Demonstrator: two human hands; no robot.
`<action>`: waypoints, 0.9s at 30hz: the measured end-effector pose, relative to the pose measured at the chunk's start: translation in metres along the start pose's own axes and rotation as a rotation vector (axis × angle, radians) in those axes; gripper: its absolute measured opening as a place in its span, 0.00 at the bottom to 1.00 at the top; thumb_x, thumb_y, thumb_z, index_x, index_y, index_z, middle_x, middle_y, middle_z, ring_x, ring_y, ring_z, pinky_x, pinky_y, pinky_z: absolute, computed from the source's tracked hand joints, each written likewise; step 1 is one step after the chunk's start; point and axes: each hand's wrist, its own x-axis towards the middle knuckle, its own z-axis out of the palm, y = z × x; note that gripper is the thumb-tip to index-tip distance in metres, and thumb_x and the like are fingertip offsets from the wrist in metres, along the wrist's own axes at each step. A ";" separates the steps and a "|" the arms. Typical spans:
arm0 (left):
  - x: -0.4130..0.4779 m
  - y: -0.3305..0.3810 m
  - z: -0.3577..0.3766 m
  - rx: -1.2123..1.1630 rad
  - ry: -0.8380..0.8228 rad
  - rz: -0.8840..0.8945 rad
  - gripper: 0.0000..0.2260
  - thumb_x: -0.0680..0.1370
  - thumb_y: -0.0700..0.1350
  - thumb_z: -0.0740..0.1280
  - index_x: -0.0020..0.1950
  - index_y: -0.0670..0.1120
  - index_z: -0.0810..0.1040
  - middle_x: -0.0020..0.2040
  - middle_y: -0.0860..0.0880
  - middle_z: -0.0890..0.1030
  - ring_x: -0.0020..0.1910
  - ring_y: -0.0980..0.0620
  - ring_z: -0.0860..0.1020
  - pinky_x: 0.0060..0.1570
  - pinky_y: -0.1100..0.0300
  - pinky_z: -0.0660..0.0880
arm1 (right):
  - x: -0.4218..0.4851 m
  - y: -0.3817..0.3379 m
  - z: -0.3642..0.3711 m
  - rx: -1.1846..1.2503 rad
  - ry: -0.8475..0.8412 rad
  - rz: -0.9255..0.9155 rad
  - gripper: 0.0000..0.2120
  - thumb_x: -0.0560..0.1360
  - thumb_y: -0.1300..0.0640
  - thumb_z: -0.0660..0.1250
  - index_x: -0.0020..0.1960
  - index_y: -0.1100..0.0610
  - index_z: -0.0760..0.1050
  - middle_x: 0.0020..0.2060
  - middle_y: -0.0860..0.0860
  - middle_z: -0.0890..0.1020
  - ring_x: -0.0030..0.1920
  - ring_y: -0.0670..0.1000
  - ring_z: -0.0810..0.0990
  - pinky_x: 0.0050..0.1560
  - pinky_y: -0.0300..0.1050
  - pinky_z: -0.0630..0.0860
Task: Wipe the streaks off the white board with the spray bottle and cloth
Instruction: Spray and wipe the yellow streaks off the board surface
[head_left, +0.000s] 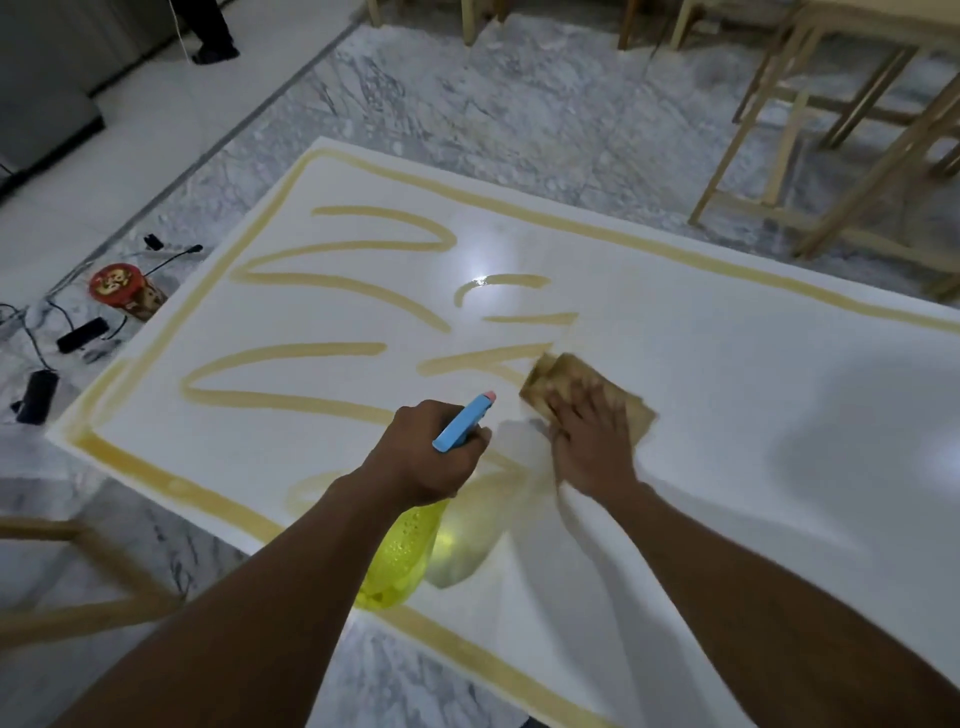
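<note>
Tan cloth (558, 371) on white board (727, 395) under right hand (592, 447), fingers (584, 405) flat, left hand (431, 457) fingers (480, 435) round spray bottle (402, 551)

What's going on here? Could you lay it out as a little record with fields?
Left hand: grips the spray bottle, nozzle aimed over the board
Right hand: presses flat on the cloth
Board: white, right part clean
Streaks: yellow, at left, centre and border
Floor: marble, red-lidded jar beside the board
</note>
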 end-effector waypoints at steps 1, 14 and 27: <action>-0.002 -0.001 -0.001 0.010 0.002 0.005 0.18 0.81 0.49 0.67 0.37 0.38 0.71 0.29 0.45 0.76 0.29 0.40 0.84 0.36 0.49 0.81 | -0.015 -0.011 0.011 0.015 -0.054 -0.010 0.28 0.78 0.51 0.54 0.78 0.46 0.63 0.80 0.53 0.61 0.81 0.61 0.53 0.75 0.67 0.51; -0.148 -0.061 -0.036 -0.004 0.011 0.067 0.17 0.81 0.49 0.67 0.34 0.45 0.72 0.31 0.45 0.77 0.29 0.42 0.85 0.28 0.61 0.77 | -0.168 -0.157 -0.022 1.030 -0.197 0.377 0.14 0.83 0.57 0.58 0.66 0.50 0.76 0.60 0.53 0.81 0.56 0.51 0.80 0.56 0.48 0.76; -0.093 -0.007 -0.025 0.086 -0.114 0.146 0.14 0.79 0.48 0.66 0.45 0.36 0.77 0.40 0.36 0.83 0.34 0.42 0.85 0.39 0.50 0.82 | -0.107 -0.093 -0.090 2.096 -0.198 0.499 0.23 0.79 0.58 0.56 0.73 0.63 0.70 0.67 0.64 0.77 0.64 0.67 0.79 0.63 0.68 0.75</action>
